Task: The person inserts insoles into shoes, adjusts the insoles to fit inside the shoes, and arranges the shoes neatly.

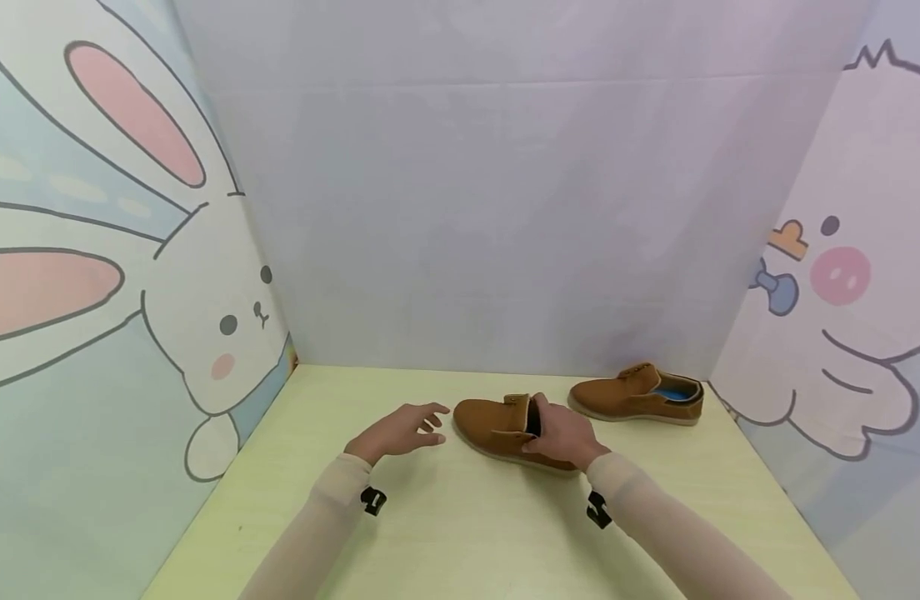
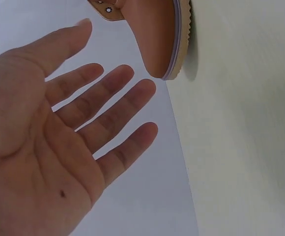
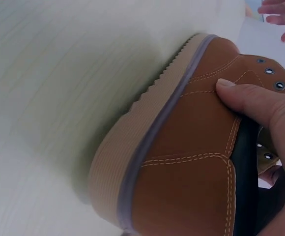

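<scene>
A brown lace-less shoe [image 1: 490,423] with eyelets and a pale ridged sole lies along the middle of the table, toe to the left. My right hand [image 1: 568,433] grips it across the opening, the thumb pressed on the near side [image 3: 196,123] and the other fingers over the far side, partly hidden. Just left of the toe [image 2: 157,59] my left hand [image 1: 403,431] hovers with fingers spread and relaxed, palm toward the shoe, holding nothing. Farther back on the right sits a matching brown shoe [image 1: 617,398], its blue insole showing, toe also leftward.
The pale yellow table [image 1: 460,533] meets a grey-white cloth wall [image 1: 497,225] behind the shoes. Side panels carry a cartoon rabbit [image 1: 197,325] on the left and a white cartoon figure [image 1: 880,333] on the right.
</scene>
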Tool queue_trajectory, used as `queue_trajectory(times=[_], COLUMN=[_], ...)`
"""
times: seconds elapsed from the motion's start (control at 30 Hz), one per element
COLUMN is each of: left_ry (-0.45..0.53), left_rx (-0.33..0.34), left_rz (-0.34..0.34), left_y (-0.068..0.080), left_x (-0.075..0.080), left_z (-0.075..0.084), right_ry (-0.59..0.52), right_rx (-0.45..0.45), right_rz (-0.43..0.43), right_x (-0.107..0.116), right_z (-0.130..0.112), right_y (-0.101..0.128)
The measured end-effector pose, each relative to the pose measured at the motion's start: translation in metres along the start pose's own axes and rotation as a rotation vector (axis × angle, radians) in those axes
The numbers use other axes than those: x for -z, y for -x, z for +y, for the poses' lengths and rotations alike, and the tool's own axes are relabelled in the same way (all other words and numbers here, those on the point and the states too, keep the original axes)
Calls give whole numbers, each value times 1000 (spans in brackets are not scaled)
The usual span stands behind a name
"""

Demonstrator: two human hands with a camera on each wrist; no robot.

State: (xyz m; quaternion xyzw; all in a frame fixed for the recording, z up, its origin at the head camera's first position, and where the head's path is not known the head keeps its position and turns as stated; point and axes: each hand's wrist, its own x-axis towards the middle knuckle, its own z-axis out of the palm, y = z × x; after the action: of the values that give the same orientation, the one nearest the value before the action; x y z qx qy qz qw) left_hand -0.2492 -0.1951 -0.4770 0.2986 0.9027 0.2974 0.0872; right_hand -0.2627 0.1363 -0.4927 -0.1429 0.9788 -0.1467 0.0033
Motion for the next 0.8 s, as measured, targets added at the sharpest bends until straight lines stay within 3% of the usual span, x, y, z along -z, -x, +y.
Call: queue_trajectory(times=[0.33,0.6,0.8], left_ry=[27,-7,12], left_rx=[-15,3,-5], left_rz=[-22,-28,-22], left_y=[-1,1,6], left_x=[-1,1,-2], left_z=[3,0,-1], right_ry=[-6,30,32], right_rx=[91,159,173], right_rz=[43,17,-31], right_x=[34,73,86], right_z=[55,104,147], right_y=[19,30,48])
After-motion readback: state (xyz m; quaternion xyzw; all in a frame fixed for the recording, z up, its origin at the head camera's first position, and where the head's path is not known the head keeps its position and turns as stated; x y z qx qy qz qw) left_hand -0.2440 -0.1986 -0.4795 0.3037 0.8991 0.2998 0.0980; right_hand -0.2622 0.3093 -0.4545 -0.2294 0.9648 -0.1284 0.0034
